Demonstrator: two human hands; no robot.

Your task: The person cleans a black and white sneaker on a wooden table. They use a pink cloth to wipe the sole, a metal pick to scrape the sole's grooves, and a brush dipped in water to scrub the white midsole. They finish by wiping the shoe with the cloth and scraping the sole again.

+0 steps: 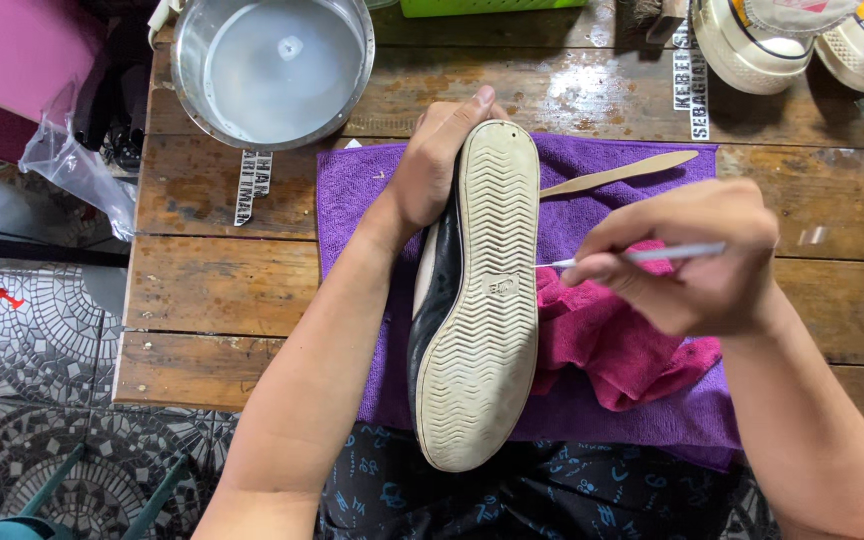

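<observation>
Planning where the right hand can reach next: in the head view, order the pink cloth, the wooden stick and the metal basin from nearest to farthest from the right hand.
From the right hand:
1. Pink cloth, directly under and below the hand, on the purple towel.
2. Wooden stick, just beyond the hand, toward the table's far side.
3. Metal basin, far left corner, beyond the shoe.

I see a wooden worktop [212, 300] with a purple towel [352, 190] spread across it. A steel basin [272, 65] of cloudy water sits at the far left, and a wooden stick [622, 172] lies on the towel. Pale shoes [752, 45] rest at the far right, with a green tray [482, 7] behind and patterned floor tiles [32, 360] below.
</observation>
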